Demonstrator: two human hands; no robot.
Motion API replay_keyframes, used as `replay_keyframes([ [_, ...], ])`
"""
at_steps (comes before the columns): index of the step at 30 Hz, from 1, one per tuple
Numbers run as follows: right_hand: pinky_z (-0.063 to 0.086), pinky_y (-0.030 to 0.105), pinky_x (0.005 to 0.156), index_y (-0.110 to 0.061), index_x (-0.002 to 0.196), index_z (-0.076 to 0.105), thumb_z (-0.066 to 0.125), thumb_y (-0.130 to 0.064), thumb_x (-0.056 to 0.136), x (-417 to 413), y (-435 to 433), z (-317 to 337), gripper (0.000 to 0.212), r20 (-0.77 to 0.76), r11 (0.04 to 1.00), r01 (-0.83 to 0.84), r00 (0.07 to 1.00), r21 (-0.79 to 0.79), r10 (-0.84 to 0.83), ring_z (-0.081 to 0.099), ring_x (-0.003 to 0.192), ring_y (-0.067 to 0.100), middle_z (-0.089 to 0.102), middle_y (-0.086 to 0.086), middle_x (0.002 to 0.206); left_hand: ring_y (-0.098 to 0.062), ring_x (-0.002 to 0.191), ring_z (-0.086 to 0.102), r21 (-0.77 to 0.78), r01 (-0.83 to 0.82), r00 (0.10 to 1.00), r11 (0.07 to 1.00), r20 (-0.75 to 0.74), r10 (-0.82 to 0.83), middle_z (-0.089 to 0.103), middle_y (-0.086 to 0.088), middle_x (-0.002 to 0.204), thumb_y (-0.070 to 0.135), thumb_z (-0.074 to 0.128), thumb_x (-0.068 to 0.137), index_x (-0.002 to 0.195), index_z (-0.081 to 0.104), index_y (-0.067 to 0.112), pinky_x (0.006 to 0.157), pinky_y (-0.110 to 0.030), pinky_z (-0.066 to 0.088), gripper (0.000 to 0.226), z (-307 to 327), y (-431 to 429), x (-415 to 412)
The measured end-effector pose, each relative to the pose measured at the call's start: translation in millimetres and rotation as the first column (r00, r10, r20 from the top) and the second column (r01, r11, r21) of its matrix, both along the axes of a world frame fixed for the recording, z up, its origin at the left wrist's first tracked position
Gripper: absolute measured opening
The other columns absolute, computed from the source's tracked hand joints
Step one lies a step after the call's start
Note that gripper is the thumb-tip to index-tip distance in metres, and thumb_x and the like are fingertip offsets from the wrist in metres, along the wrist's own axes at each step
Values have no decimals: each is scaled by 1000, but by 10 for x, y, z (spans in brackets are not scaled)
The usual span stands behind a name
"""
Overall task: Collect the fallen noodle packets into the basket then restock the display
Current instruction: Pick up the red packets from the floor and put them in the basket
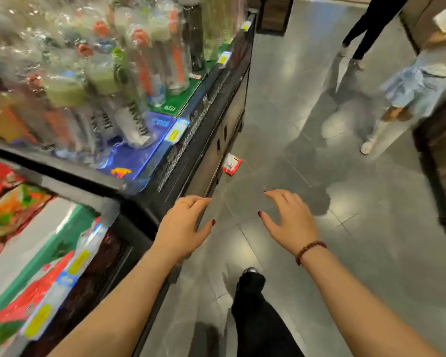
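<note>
A small, flat red-and-white noodle packet (231, 164) lies on the glossy grey tiled floor (319, 253), just beside the foot of the black metal display shelf (216, 140) and ahead of both hands. The left hand (184, 225) and right hand (290, 219), with a dark red bead bracelet (310, 249) on its wrist, reach forward with fingers loosely spread, holding nothing. Clear plastic bottles (139, 81) crowd the shelf, their lettering and the yellow price tags (174, 134) too blurred to read.

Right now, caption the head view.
Left hand and right hand, both open, stretch toward a packet on the floor by the display.
</note>
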State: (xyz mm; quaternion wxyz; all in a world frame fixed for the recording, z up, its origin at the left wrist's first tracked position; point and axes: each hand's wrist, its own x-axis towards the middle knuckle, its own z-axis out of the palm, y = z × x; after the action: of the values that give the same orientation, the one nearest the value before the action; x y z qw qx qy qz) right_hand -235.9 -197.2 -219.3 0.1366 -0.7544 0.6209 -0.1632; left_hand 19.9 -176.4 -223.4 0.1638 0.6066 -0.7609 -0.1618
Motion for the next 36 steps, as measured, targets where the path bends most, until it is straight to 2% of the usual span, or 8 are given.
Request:
replay_keyframes([
  [11, 43, 38, 98, -16, 129, 55, 64, -35, 88, -623, -2168, -19, 45, 2, 996, -30, 1000, 79, 30, 50, 118, 25, 56, 2, 129, -22, 118, 52, 80, -49, 999, 996, 15, 48, 57, -3, 127, 58, 36, 80, 133, 56, 17, 95, -35, 46, 69, 97, -2132, -664],
  [13, 41, 37, 100, -18, 130, 54, 62, -36, 89, -644, -2539, -69, 46, 4, 995, -37, 999, 95, 37, 49, 119, 23, 55, 0, 130, -21, 121, 50, 94, -50, 999, 994, 17, 48, 56, -2, 129, 54, 47, 85, 135, 55, 19, 96, -34, 45, 61, 37, -2496, -705],
  [15, 42, 37, 99, -18, 131, 54, 62, -37, 89, -671, -2942, -153, 47, -2, 993, -41, 999, 108, 41, 49, 119, 23, 55, 0, 130, -20, 125, 47, 91, -49, 999, 995, 16, 48, 53, 0, 133, 41, 60, 90, 138, 52, 19, 98, -31, 42, 53, -55, -2911, -742],
  [21, 39, 37, 103, -20, 133, 51, 58, -39, 91, -727, -4067, -332, 46, -17, 984, -44, 999, 171, 48, 46, 124, 23, 52, 0, 134, -26, 117, 54, 84, -40, 999, 996, 0, 41, 59, -7, 125, 27, 70, 86, 131, 58, 12, 92, -34, 46, 50, -240, -4140, -792],
  [23, 37, 35, 104, -21, 134, 50, 57, -39, 92, -775, -4380, -352, 46, -14, 982, -35, 999, 187, 38, 45, 124, 21, 51, -1, 134, -25, 115, 54, 104, -26, 1000, 994, -3, 26, 59, -5, 122, 28, 67, 86, 130, 58, 13, 90, -37, 49, 47, -253, -4504, -840],
  [27, 36, 35, 103, -22, 134, 51, 59, -37, 91, -920, -4919, -421, 46, 25, 973, -12, 1000, 230, 6, 45, 123, 22, 52, -2, 132, -24, 112, 55, 170, -7, 1000, 985, 20, 3, 60, -1, 117, 45, 47, 81, 126, 60, 17, 86, -43, 52, 54, -326, -5124, -970],
  [33, 41, 41, 101, -19, 134, 52, 60, -35, 90, -1175, -5898, -767, 47, 87, 936, -138, 989, 325, 116, 47, 120, 24, 54, 2, 130, -26, 108, 56, 230, -175, 983, 957, -5, 181, 63, -5, 116, 50, 41, 79, 123, 63, 13, 90, -36, 50, 61, -734, -5721, -1271],
  [36, 37, 39, 104, -17, 134, 51, 59, -32, 92, -1286, -6407, -995, 46, 147, 888, -259, 965, 381, 218, 46, 121, 25, 53, 3, 131, -24, 106, 55, 186, -297, 952, 937, -26, 307, 65, -8, 112, 43, 49, 80, 117, 66, 10, 97, -24, 38, 53, -1023, -5952, -1435],
])
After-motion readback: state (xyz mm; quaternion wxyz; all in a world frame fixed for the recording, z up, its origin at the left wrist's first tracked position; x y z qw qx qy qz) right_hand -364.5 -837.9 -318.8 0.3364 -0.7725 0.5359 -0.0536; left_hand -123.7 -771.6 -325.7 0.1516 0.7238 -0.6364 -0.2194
